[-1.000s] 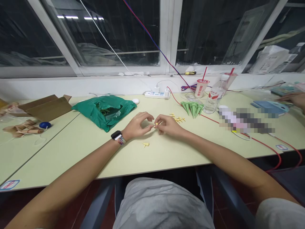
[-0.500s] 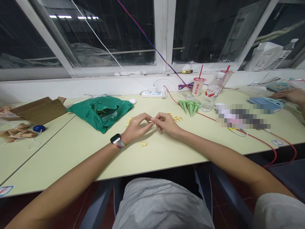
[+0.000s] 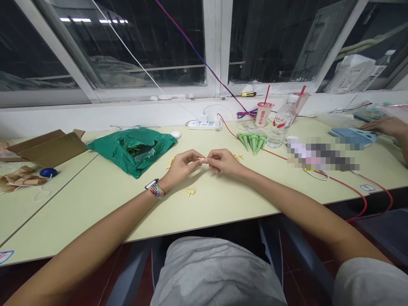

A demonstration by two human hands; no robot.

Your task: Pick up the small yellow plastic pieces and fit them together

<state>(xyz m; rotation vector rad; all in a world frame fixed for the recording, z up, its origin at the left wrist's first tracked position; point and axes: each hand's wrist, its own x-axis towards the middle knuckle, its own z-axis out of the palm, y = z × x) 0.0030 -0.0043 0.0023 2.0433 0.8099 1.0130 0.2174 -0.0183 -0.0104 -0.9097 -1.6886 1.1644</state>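
Both my hands meet above the table, fingertips to fingertips, around a small yellow plastic piece (image 3: 202,159). My left hand (image 3: 182,169) pinches its left end between thumb and index finger. My right hand (image 3: 225,163) closes on the other end with curled fingers, which hide most of it. A similar yellow part with a thin peg (image 3: 190,192) lies on the table below the hands. More small yellow pieces lie behind my left hand (image 3: 170,162) and beyond my right hand (image 3: 238,156). Several green cone-shaped spikes (image 3: 253,142) stand or lie farther back.
A torn green plastic bag (image 3: 134,148) lies to the left, near a cardboard box (image 3: 47,146) and wooden pieces (image 3: 25,178). A power strip (image 3: 205,125) is by the wall. On the right are a drink cup (image 3: 264,115), a water bottle (image 3: 282,123), red cable and another person's hand (image 3: 382,125).
My left wrist has turned, so the watch face shows less and its woven band more. The left thumb and index finger have drawn closer together on the yellow piece.
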